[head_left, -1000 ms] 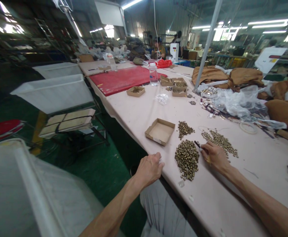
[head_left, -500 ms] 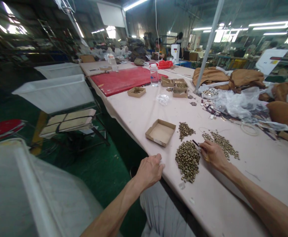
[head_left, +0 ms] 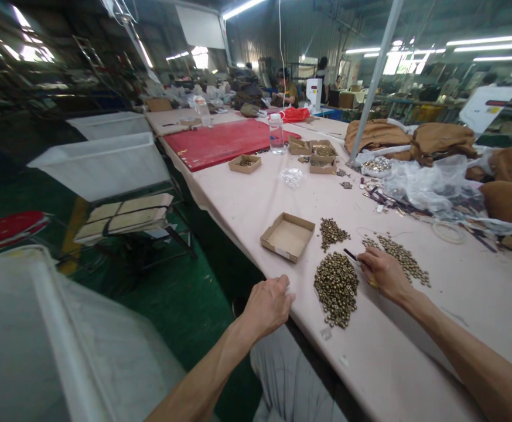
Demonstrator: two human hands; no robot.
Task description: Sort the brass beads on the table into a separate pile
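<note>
My right hand (head_left: 383, 272) is closed on a thin dark strip (head_left: 351, 255), whose tip points left over the edge of a large pile of small bronze-coloured metal pieces (head_left: 335, 287). A smaller pile of the same kind (head_left: 333, 232) lies just behind it, and a scattered group of pieces (head_left: 403, 258) spreads to the right, partly behind my hand. At the table's near edge, my left hand (head_left: 270, 302) rests with its fingers curled in; whatever is in them is hidden. Beyond it sits a shallow cardboard box (head_left: 289, 237) with nothing in it.
Small cardboard boxes with metal parts (head_left: 245, 164) stand farther back, near a water bottle (head_left: 276, 133) and a red sheet (head_left: 225, 143). Clear plastic bags (head_left: 432, 181) and brown fabric (head_left: 443, 140) lie right, behind a metal pole (head_left: 376, 82). White bins (head_left: 102, 164) stand left.
The dark strip has shifted slightly and its tip sits a little off the pile's top edge. My left hand stays at the table edge; the view has moved slightly.
</note>
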